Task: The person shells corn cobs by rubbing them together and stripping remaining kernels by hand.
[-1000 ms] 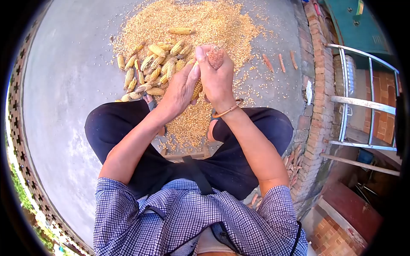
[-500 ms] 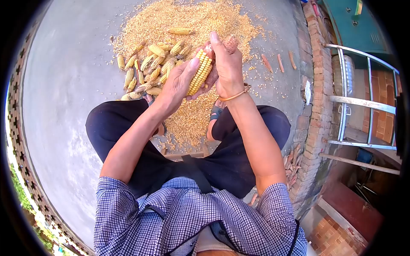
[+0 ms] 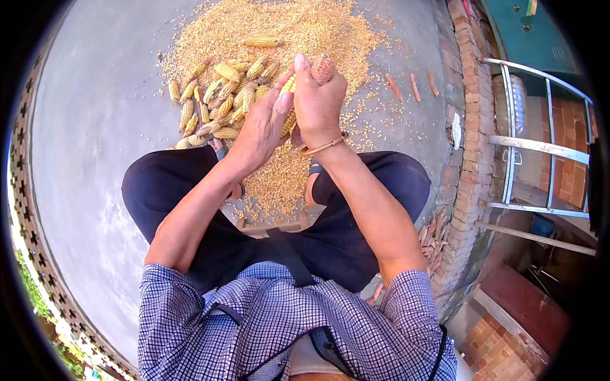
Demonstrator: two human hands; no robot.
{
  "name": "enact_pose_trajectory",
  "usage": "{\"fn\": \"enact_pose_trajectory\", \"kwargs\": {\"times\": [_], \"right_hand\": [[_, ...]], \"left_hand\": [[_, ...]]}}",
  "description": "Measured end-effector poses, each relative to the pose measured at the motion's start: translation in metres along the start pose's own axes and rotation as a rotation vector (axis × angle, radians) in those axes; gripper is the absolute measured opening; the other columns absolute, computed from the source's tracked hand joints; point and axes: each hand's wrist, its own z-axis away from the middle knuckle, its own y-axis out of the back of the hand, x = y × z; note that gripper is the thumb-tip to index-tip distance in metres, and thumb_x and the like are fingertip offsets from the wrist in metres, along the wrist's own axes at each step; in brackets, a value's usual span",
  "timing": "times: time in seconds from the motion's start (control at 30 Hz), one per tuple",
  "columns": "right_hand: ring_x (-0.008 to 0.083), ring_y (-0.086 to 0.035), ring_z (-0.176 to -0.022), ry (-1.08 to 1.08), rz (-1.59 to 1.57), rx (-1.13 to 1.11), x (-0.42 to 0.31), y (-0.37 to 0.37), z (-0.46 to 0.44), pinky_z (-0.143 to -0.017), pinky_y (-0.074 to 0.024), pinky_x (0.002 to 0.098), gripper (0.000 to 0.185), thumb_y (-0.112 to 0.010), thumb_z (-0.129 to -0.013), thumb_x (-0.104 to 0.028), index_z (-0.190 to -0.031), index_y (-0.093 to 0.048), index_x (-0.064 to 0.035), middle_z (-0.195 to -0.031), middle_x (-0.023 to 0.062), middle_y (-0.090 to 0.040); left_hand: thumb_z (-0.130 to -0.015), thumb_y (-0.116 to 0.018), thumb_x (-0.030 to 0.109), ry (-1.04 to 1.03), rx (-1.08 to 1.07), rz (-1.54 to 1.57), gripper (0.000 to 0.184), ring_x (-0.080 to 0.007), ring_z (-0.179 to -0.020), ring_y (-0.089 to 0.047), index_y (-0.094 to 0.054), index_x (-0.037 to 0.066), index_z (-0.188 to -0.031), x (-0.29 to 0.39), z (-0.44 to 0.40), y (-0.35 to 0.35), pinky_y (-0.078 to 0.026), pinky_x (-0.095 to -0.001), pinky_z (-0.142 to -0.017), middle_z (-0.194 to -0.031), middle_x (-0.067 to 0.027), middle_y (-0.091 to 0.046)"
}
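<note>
My left hand is wrapped round a yellow ear of corn, its thumb lying along the kernels. Pressed against that ear, my right hand grips a bare reddish corncob, whose rounded end sticks out above the fist. The right hand now covers much of the ear. Below and beyond both hands lie loose corn kernels on the ground. Left of the hands is a heap of corn ears, and one more ear rests on the kernels farther off.
Several bare cobs lie on the concrete to the right, and a pile of cobs sits by the low brick edging. A metal ladder-like frame stands beyond it. A wooden stool edge shows between my legs.
Both hands have shifted slightly left. The right hand with the bare cob has moved across the ear of corn, hiding most of the kernels that showed before.
</note>
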Motion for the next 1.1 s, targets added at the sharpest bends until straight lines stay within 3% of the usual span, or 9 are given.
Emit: {"fn": "enact_pose_trajectory", "kwargs": {"times": [0.07,0.1,0.2,0.4,0.43,0.67,0.8,0.93,1.1], "right_hand": [[0.0139,-0.058,-0.052,0.034,0.027,0.003,-0.002,0.001,-0.002,-0.051,-0.046,0.0306,0.026,-0.063,-0.092,-0.014,-0.072,-0.059,0.0008,-0.062,0.0062,-0.063],[0.0143,-0.059,-0.054,0.1,0.112,0.0,0.006,0.004,-0.008,-0.052,-0.0461,0.0321,0.026,-0.064,-0.091,-0.014,-0.07,-0.059,0.0014,-0.062,0.0076,-0.064],[0.0135,-0.059,-0.055,-0.044,-0.041,-0.052,0.016,0.007,-0.017,-0.053,-0.0451,0.0318,0.027,-0.065,-0.09,-0.015,-0.069,-0.06,0.0006,-0.063,0.0072,-0.064],[0.0138,-0.06,-0.058,-0.226,-0.195,-0.03,0.006,0.009,-0.02,-0.053,-0.0455,0.029,0.026,-0.064,-0.092,-0.02,-0.072,-0.06,-0.0025,-0.067,0.0068,-0.065],[0.017,-0.064,-0.064,-0.372,-0.21,-0.15,-0.01,0.016,-0.019,-0.057,-0.0505,0.0302,0.028,-0.064,-0.093,-0.029,-0.086,-0.062,-0.0026,-0.075,0.0098,-0.066],[0.0203,-0.067,-0.08,-0.208,-0.308,-0.262,0.0,0.008,-0.007,-0.074,-0.0547,0.0309,0.029,-0.061,-0.096,-0.029,-0.096,-0.06,0.0,-0.083,0.0111,-0.067],[0.0104,-0.057,-0.059,-0.12,-0.127,-0.013,0.004,-0.002,0.005,-0.056,-0.0467,0.0293,0.027,-0.062,-0.095,-0.023,-0.077,-0.059,-0.0031,-0.07,0.0041,-0.064],[0.0134,-0.055,-0.055,0.086,0.159,0.047,0.02,0.001,-0.012,-0.054,-0.0437,0.0327,0.033,-0.064,-0.093,-0.022,-0.07,-0.057,0.0002,-0.059,0.004,-0.061],[0.0109,-0.058,-0.069,-0.184,-0.02,-0.115,0.01,0.003,-0.022,-0.062,-0.0466,0.0266,0.027,-0.066,-0.093,-0.028,-0.083,-0.065,-0.003,-0.078,0.0026,-0.064]], "left_hand": [[-0.104,-0.036,0.045,0.139,-0.099,0.065,0.062,-0.0034,-0.077,-0.049,-0.031,0.003,-0.149,0.014,0.002,0.007,-0.045,-0.0194,-0.055,-0.118,-0.0088,-0.059],[-0.103,-0.036,0.048,0.138,-0.054,0.093,0.064,-0.0031,-0.073,-0.048,-0.031,0.004,-0.149,0.016,0.003,0.004,-0.041,-0.0187,-0.049,-0.117,-0.0084,-0.059],[-0.102,-0.038,0.049,0.109,-0.057,0.106,0.06,-0.0058,-0.062,-0.038,-0.032,0.017,-0.151,0.015,0.004,-0.001,-0.045,-0.0244,-0.051,-0.067,0.005,-0.033],[-0.103,-0.039,0.046,0.104,-0.118,0.117,0.055,-0.0038,-0.062,-0.043,-0.039,0.014,-0.147,0.016,0.001,0.007,-0.041,-0.0219,-0.05,-0.072,0.0022,-0.048],[-0.103,-0.039,0.045,0.094,-0.152,0.206,0.059,-0.0033,-0.064,-0.047,-0.039,0.003,-0.145,0.015,-0.001,0.011,-0.039,-0.0177,-0.05,-0.086,0.0001,-0.058],[-0.103,-0.042,0.038,-0.077,0.055,-0.027,0.051,-0.0113,-0.076,-0.056,-0.048,-0.003,-0.132,-0.007,-0.009,0.006,-0.047,-0.0291,-0.063,-0.083,-0.0102,-0.06],[-0.103,-0.045,0.033,0.113,0.035,-0.097,0.051,-0.0113,-0.08,-0.057,-0.04,0.001,-0.142,-0.003,-0.002,-0.01,-0.049,-0.0336,-0.063,-0.081,-0.0159,-0.062],[-0.104,-0.033,0.048,0.172,-0.004,0.238,0.063,-0.0084,-0.066,-0.05,-0.029,0.005,-0.15,0.014,0.007,-0.012,-0.043,-0.022,-0.055,-0.087,-0.0021,-0.059],[-0.103,-0.031,0.052,0.306,-0.206,0.658,0.049,-0.0101,-0.05,-0.048,-0.05,0.008,-0.11,0.006,-0.005,0.009,-0.031,-0.0193,-0.04,-0.073,-0.0076,-0.057]]}}
